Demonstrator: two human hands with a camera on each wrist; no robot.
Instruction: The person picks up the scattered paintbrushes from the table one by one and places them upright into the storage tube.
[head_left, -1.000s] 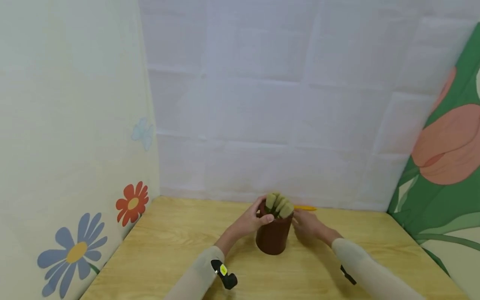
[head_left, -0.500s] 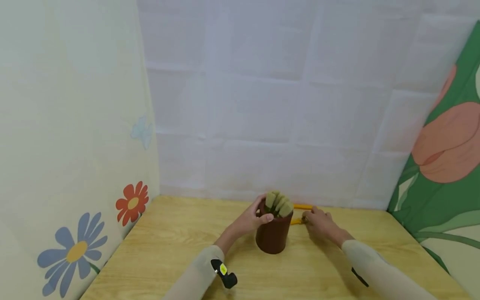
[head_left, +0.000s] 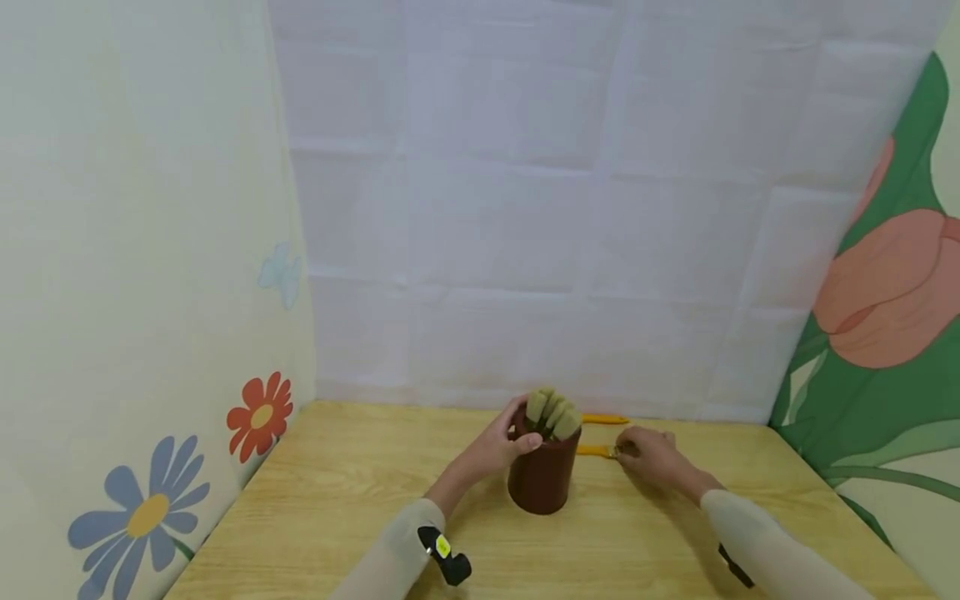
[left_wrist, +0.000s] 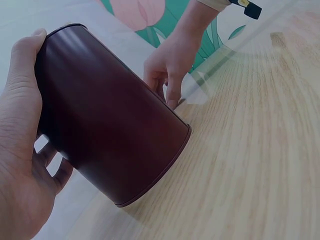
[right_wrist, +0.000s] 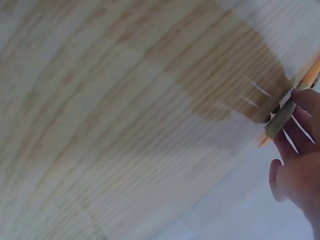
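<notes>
A dark brown cylindrical cup (head_left: pixel 542 479) stands on the wooden table, with the khaki bristle heads of several paintbrushes (head_left: pixel 555 414) sticking up out of it. My left hand (head_left: pixel 491 446) grips the cup near its rim, the thumb on the near side; in the left wrist view the cup's smooth wall fills the middle. To the right of the cup my right hand (head_left: pixel 654 455) pinches an orange-handled paintbrush (head_left: pixel 595 451) around its bristle end (right_wrist: pixel 281 120). That brush's handle points left and passes behind the cup, where its end is hidden.
Another orange handle (head_left: pixel 606 419) lies on the table near the back wall, partly behind the cup. A white cloth wall (head_left: pixel 450 208) closes off the back. Flower-printed panels stand at the left (head_left: pixel 150 250) and right (head_left: pixel 877 308).
My right hand has moved right, away from the cup, and more of the pinched paintbrush's handle now shows. The left hand stays on the cup. The head view has shifted slightly.
</notes>
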